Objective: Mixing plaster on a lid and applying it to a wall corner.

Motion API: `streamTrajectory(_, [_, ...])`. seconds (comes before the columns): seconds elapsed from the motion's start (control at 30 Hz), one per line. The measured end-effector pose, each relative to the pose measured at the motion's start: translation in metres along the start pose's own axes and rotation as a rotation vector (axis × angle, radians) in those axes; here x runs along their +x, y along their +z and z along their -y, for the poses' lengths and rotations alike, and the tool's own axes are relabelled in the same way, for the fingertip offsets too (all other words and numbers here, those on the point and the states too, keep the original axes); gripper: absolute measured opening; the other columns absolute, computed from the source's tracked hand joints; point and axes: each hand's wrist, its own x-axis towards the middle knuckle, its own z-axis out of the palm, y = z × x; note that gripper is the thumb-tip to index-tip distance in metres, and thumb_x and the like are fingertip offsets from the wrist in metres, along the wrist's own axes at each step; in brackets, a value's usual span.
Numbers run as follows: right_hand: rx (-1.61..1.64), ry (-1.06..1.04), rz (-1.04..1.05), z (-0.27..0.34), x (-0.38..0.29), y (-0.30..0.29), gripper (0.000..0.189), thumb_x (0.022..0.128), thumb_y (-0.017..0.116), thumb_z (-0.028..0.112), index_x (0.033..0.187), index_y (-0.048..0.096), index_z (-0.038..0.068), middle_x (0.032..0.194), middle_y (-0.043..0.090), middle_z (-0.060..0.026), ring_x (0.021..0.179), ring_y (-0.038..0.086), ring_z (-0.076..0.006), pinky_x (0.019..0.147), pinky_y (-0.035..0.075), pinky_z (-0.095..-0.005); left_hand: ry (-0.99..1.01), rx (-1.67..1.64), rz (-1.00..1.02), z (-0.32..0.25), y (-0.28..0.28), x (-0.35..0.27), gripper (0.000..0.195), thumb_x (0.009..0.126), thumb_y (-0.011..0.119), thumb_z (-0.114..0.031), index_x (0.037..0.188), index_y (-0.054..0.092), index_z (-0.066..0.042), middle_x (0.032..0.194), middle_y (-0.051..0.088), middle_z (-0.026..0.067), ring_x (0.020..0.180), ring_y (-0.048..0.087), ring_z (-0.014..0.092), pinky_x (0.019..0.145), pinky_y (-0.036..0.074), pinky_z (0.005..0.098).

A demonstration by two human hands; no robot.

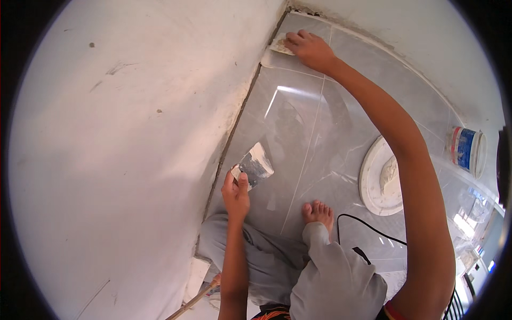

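My left hand [236, 198] grips a flat metal putty scraper [256, 166] above the tiled floor. White paste coats the scraper's far edge and part of its face. Far ahead, my right hand [310, 48] is shut on a flat, paste-smeared spreader [282, 45], which is partly hidden by the fingers. That spreader is close to the floor beside the foot of the left wall. A dark gap [240, 112] runs along the joint between the wall and the floor tiles [296, 148].
A round white lid [370, 192] with a lump of paste [388, 176] lies right, partly behind my right arm. Beyond it, a paint bucket [466, 148] lies against the right wall [432, 52]. A black cable [372, 228] crosses the floor near my bare foot [318, 212]. A wooden stick [196, 298] is low left.
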Motion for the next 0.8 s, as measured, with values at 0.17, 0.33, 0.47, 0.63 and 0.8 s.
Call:
streamTrajectory(0.17, [-0.171,-0.268,0.272,0.003,0.021,-0.001,0.019,0.071,0.057,0.008,0.089,0.064,0.004,0.099,0.055,-0.0039,0.093,0.053,-0.0231,0.065,0.052,-0.0322,-0.131,-0.220,0.028,-0.017,0.010,0.006,0.025,0.091,0.052,-0.021,0.103,0.052,0.001,0.088,0.054,0.0010,0.082,0.048,0.007,0.072,0.039,0.0221])
streamTrajectory(0.33, [-0.318,-0.395,0.653,0.004,0.043,-0.047,0.008,0.070,0.058,0.008,0.073,0.066,0.006,0.096,0.060,-0.0064,0.087,0.058,-0.0280,0.066,0.051,-0.0370,-0.165,-0.538,-0.004,-0.043,0.035,0.023,0.018,0.090,0.049,-0.014,0.100,0.053,0.000,0.089,0.056,0.0009,0.077,0.051,0.008,0.068,0.041,0.0232])
streamTrajectory(0.47, [0.267,-0.004,0.339,0.041,-0.029,-0.096,0.024,0.071,0.057,0.005,0.094,0.062,0.006,0.101,0.059,-0.0082,0.082,0.059,-0.0261,0.069,0.050,-0.0370,-0.572,-0.953,0.005,-0.058,0.048,0.024,0.017,0.087,0.048,-0.015,0.098,0.055,-0.004,0.090,0.059,0.0025,0.071,0.056,0.013,0.059,0.045,0.0281])
streamTrajectory(0.63, [0.577,0.025,0.107,0.147,-0.087,-0.175,0.026,0.072,0.057,0.006,0.097,0.061,0.004,0.101,0.058,-0.0082,0.082,0.059,-0.0260,0.066,0.050,-0.0355,-0.768,-1.183,0.178,-0.037,0.051,0.029,0.014,0.086,0.046,-0.013,0.094,0.055,-0.006,0.086,0.060,0.0068,0.077,0.058,0.015,0.049,0.046,0.0244])
streamTrajectory(0.8, [0.351,0.151,0.200,0.116,-0.145,-0.174,0.024,0.076,0.056,0.006,0.100,0.060,0.003,0.098,0.059,-0.0073,0.076,0.061,-0.0218,0.059,0.050,-0.0318,-0.238,-0.930,-0.020,-0.100,0.064,0.005,0.022,0.090,0.047,-0.014,0.108,0.049,-0.002,0.105,0.055,0.0088,0.092,0.056,0.017,0.071,0.050,0.0273])
